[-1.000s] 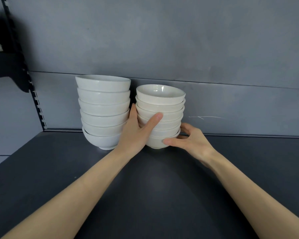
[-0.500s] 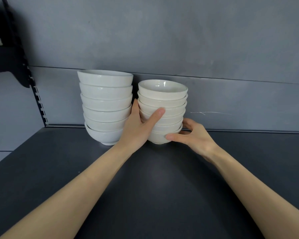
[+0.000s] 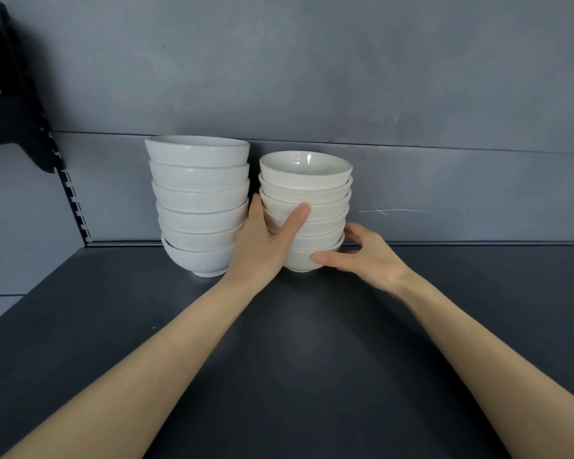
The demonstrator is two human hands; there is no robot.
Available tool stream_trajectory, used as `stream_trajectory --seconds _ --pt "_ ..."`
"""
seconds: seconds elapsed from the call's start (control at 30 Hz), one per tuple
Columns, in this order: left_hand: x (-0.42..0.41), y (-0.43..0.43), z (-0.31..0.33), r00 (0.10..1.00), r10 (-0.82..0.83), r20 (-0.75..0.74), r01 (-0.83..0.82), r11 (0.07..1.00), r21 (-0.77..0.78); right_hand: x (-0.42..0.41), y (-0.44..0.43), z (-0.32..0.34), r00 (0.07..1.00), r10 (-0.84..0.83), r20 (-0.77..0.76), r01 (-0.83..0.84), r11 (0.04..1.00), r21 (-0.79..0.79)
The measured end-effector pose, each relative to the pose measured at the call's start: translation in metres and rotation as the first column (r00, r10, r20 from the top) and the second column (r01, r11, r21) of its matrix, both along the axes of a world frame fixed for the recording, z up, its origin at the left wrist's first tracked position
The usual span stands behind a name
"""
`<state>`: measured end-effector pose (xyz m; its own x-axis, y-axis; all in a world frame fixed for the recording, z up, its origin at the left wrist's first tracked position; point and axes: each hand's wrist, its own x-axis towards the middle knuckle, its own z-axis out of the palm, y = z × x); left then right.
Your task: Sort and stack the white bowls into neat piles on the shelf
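Two piles of white bowls stand side by side on the dark shelf [image 3: 279, 359], against its grey back wall. The taller left pile [image 3: 198, 200] holds several wider bowls. The shorter right pile [image 3: 307, 190] holds several smaller, creamier bowls. My left hand [image 3: 262, 246] grips the right pile from its left side, thumb across the front, fingers hidden between the two piles. My right hand [image 3: 367, 258] holds the bottom bowl of that pile from the right, thumb on its front and fingers curled behind it.
A slotted upright rail [image 3: 73, 200] runs down the left edge of the back wall. A dark bracket [image 3: 17, 127] juts out at the upper left. The shelf's left edge drops off near the lower left corner.
The view has shifted slightly, so the piles sit a little higher in frame. Both hands keep the same hold on the right pile, which has hardly moved.
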<state>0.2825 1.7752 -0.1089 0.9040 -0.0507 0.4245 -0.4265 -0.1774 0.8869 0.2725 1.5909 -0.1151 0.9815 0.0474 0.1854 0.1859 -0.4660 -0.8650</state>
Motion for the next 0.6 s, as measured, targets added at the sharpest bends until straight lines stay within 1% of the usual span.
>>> stream_trajectory --seconds 0.13,0.2,0.3,0.4,0.5,0.6 --pt "-0.014 0.004 0.005 0.999 0.042 0.005 -0.043 0.996 0.079 -0.005 0.000 0.006 0.999 0.032 -0.037 -0.034 0.997 -0.067" --pt "-0.026 0.009 0.009 0.997 0.074 -0.019 -0.071 0.988 0.134 -0.010 -0.001 0.011 0.997 0.052 -0.058 -0.059 0.990 -0.130" --pt "-0.041 0.020 0.012 0.992 0.125 0.005 -0.121 0.950 0.288 -0.024 -0.007 0.020 0.999 0.007 -0.045 -0.018 0.964 -0.264" --pt "-0.058 0.021 0.019 0.990 0.117 0.077 -0.140 0.868 0.476 -0.044 -0.024 0.035 0.996 -0.090 -0.020 0.074 0.907 -0.415" --pt "-0.071 0.005 0.034 0.993 0.029 0.112 -0.095 0.754 0.650 -0.067 -0.049 0.055 0.988 -0.150 0.030 0.144 0.842 -0.520" --pt "-0.081 -0.028 0.058 0.983 -0.083 0.164 -0.065 0.674 0.736 -0.096 -0.081 0.081 0.972 -0.211 0.099 0.230 0.791 -0.567"
